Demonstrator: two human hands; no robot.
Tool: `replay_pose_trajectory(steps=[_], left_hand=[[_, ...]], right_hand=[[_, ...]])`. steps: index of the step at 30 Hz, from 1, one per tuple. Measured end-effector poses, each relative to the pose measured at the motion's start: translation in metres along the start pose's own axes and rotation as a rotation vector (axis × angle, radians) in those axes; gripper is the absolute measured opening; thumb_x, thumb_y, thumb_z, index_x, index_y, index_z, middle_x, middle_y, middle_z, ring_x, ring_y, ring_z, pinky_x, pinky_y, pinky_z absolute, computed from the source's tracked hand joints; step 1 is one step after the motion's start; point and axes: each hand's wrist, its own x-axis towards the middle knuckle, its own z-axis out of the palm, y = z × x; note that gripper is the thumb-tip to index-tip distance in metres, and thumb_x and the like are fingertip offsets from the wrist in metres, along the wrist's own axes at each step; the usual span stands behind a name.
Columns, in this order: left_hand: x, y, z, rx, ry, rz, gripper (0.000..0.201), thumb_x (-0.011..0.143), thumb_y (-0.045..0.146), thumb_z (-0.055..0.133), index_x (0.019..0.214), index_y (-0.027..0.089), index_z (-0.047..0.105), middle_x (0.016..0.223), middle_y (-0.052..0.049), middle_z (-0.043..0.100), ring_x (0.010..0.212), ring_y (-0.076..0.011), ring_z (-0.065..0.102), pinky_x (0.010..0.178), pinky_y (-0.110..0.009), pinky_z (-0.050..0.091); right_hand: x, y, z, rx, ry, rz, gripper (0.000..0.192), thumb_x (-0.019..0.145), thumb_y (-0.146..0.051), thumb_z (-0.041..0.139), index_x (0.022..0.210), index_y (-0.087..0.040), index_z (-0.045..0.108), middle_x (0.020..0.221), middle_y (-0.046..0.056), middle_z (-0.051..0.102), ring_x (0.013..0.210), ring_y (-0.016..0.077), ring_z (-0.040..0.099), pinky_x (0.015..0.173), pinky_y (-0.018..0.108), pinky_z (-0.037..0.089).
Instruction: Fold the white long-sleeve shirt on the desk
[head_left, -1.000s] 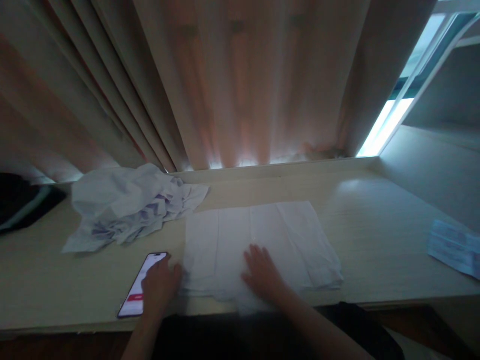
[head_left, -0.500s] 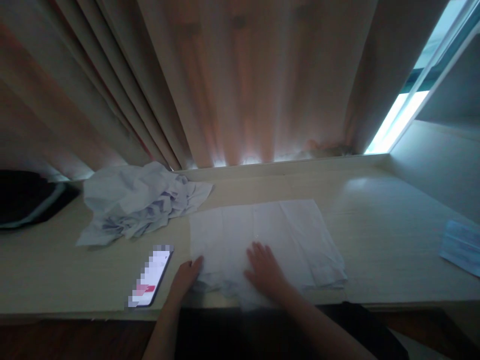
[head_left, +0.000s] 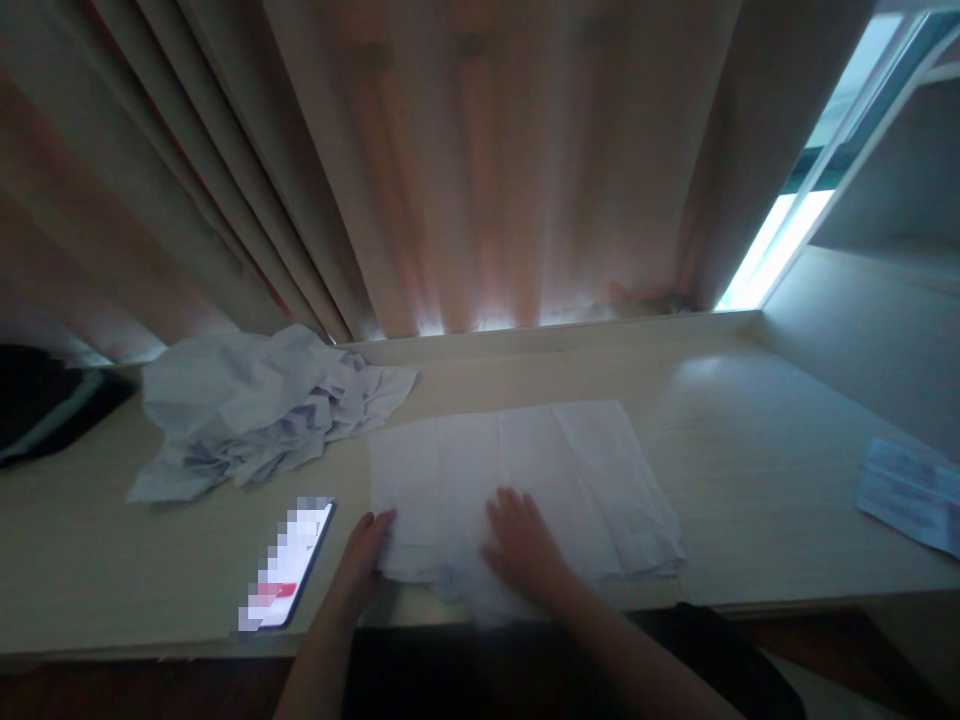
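A folded white cloth (head_left: 465, 460), perhaps a garment, lies spread in front of me near the table's front edge, its lower edge a little uneven. My right hand (head_left: 521, 540) rests palm down on its middle, fingers stretched out. At the left edge of the cloth is my left hand (head_left: 367, 550), its thumb over the border and the fingers bent around it, mostly hidden. Left of that hand lies a phone (head_left: 289, 570) with its screen lit and partly pixelated.
A crumpled pile of white cloth (head_left: 247, 400) sits at the back left, beside a black item with a pale stripe (head_left: 52, 410). At the right is a pale blue packet or sheet (head_left: 904, 490). Curtains (head_left: 480, 180) hang behind the table (head_left: 750, 480).
The whole view has shifted slightly, so things sit a little further left. Both hands stay at nearly the same places on the cloth.
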Motion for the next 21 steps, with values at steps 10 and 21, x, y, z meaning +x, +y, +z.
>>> replay_pose_trajectory(steps=[10,21], left_hand=[[-0.014,0.027,0.004,-0.173,0.01,-0.123,0.018,0.07,0.014,0.051,0.055,0.021,0.057,0.067,-0.006,0.066,0.097,-0.0229,0.062,0.082,-0.032,0.051],[-0.011,0.019,0.004,-0.116,-0.005,-0.033,0.018,0.073,0.018,0.049,0.06,0.021,0.061,0.064,-0.005,0.066,0.085,-0.0214,0.065,0.074,-0.031,0.054]], right_hand=[[0.001,0.0,-0.001,0.003,0.002,0.002,0.062,0.086,-0.049,0.046,0.136,-0.011,0.041,0.145,0.02,0.03,0.136,0.0332,0.021,0.111,0.051,0.013],[0.011,0.024,-0.027,-0.006,-0.025,0.088,0.063,0.084,-0.04,0.05,0.138,-0.008,0.038,0.145,0.02,0.031,0.136,0.0314,0.024,0.111,0.048,0.017]])
